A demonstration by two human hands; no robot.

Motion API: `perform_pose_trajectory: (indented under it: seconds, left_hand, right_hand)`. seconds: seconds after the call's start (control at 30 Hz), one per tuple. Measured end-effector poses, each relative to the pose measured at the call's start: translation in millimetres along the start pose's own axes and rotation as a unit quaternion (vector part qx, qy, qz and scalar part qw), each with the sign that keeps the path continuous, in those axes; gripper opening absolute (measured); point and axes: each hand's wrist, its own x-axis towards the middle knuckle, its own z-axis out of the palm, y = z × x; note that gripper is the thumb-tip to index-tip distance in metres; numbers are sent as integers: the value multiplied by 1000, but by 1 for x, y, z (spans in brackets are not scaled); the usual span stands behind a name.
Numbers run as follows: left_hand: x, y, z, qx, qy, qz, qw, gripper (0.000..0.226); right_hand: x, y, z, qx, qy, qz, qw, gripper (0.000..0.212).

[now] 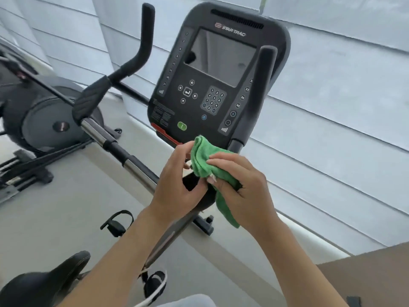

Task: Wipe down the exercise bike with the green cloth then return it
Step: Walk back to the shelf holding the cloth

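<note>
Holding cloth (204, 160) bunched just below console (212, 85) | both hands (177, 187) (241, 185) pinch it, fingers curled | risk: I brush the green button (182, 126) wiping upward, or loose tail slips.

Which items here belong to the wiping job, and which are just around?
Job: green cloth, held by left hand and right hand; exercise bike console; handlebar; saddle.
Bystanders: neighbouring machine; wall panels.
</note>
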Motion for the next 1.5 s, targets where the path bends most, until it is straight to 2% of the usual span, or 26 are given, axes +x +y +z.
perform_pose_trajectory:
  seconds: [0.13,0.27,0.47,0.63,0.77,1.0,1.2,1.5]
  left_hand:
    - [-24,22,-8,-19,82,-89,993,68]
    - [-65,39,-19,57,164,-173,969,70]
    - [-116,69,-39,173,255,-237,921,28]
    - [-156,92,-57,252,301,-254,884,22]
    - [-189,110,-69,269,327,-266,866,20]
    - [-266,141,-109,278,374,-287,837,23]
    - [-344,178,-151,308,390,-293,817,25]
    - [-485,246,-220,311,447,-281,790,25]
  right_hand:
    - [17,6,9,59,-90,-53,993,28]
    - [19,7,35,119,-191,-88,970,27]
    - [7,-20,70,240,-307,-92,916,32]
    - [-17,-48,87,275,-362,-80,887,29]
    - [-37,-74,101,271,-402,-78,871,29]
    - [-90,-127,127,224,-448,-101,860,46]
    - [-141,-196,161,189,-484,-115,846,44]
    - [-249,-306,213,202,-536,-139,808,49]
